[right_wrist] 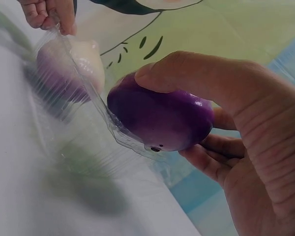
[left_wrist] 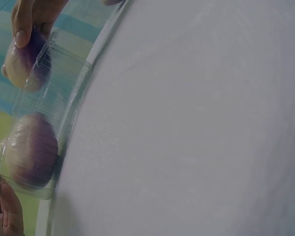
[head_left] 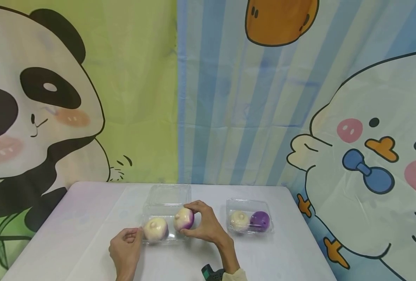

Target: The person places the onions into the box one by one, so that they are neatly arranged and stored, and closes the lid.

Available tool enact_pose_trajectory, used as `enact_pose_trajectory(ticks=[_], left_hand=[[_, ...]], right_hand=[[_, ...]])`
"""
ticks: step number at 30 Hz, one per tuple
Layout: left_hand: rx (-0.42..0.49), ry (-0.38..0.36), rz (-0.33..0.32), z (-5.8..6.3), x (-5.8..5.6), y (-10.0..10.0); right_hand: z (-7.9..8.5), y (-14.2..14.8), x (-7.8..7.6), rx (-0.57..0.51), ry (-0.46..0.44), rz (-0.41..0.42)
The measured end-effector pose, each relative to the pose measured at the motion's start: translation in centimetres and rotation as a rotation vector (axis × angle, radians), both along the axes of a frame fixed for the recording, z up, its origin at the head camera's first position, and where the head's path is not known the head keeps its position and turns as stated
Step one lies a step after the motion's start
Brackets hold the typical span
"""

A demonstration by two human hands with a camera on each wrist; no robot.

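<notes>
My right hand [head_left: 208,223] grips a turnip-like round [head_left: 184,219], cream with a nub on one side and purple on the other, between thumb and fingers. The right wrist view shows its purple side [right_wrist: 160,115] tilted at the rim of a clear plastic clamshell box [head_left: 171,237]. A second cream-and-purple turnip-like round [head_left: 155,229] sits in the left half of that box. At the box's left edge my left hand [head_left: 126,248] pinches the rim between thumb and fingers. The lid [head_left: 169,195] lies folded open toward the back.
To the right stands another clear clamshell box [head_left: 248,203] with a cream round [head_left: 239,221] and a purple one [head_left: 260,221] inside. A white cloth covers the table [head_left: 264,257]. Behind its back edge hangs a cartoon-printed curtain [head_left: 215,97].
</notes>
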State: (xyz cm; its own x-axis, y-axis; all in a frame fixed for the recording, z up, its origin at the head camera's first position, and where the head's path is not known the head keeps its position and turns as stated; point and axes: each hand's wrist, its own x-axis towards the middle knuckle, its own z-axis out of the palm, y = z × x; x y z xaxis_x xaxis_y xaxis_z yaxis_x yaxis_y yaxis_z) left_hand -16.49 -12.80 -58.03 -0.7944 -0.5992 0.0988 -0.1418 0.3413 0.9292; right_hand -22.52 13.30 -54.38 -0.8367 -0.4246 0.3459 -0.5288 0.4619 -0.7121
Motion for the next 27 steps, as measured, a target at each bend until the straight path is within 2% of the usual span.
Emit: enact_pose_trajectory(ticks=[27], left_hand=[[0.016,0.003,-0.013,-0.32,0.01,-0.19]], right_hand=[[-0.34,-0.91,0.07,0.041,0.002,0.011]])
